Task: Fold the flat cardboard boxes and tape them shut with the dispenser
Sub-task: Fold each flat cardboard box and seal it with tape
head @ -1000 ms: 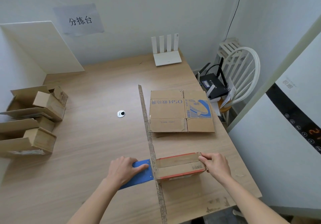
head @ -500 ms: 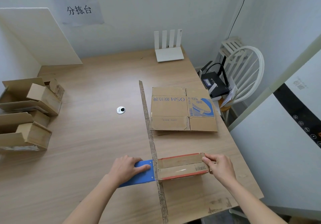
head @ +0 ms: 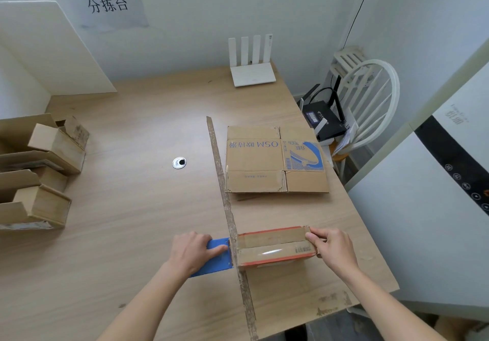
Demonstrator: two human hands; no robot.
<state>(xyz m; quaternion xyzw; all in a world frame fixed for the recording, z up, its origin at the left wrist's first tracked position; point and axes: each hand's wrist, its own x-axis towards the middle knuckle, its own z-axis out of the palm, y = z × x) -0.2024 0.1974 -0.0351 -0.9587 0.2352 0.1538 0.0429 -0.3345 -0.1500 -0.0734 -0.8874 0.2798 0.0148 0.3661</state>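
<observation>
1. table (head: 127, 208): wooden, under both hands.
2. flat box (head: 275, 160): lies flat on the table, well beyond the right hand, blue print on its right half.
3. folded boxes (head: 39, 171): a cluster far to the left of the left hand.
4. strip (head: 227, 213): long, worn, runs between the two hands, away from the person.
5. small box (head: 275, 248): red-edged, glossy tape along its top; its left end touches the strip, its right end is in the right hand.
6. right hand (head: 333, 248): fingers curled, gripping the small box's right end.
7. left hand (head: 193, 250): fingers fairly straight, pressing on the blue piece.
8. blue piece (head: 217, 258): flat, under the left hand, touching the strip's left side.
</observation>
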